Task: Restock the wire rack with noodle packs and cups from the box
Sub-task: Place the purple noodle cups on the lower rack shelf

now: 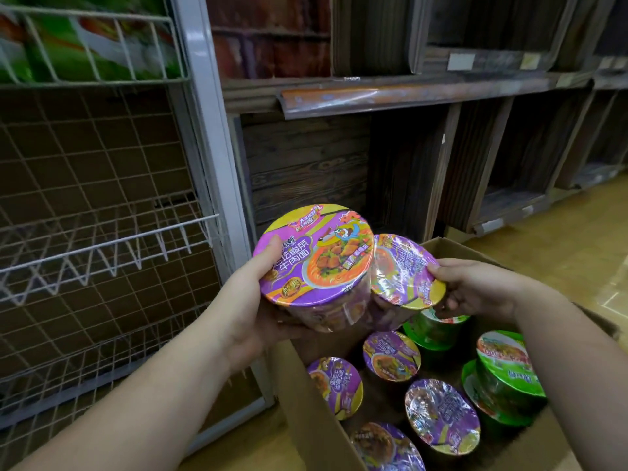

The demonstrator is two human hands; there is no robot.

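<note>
Shelving (390,93) behind; wire rack (102,239) left of box (306,402).

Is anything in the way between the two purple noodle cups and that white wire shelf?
Nothing visible blocks them. The left hand grips one purple cup and the right hand grips another purple cup, both above the box. The wire shelf lies to the left across open air, with only its low front rail to clear.
</note>
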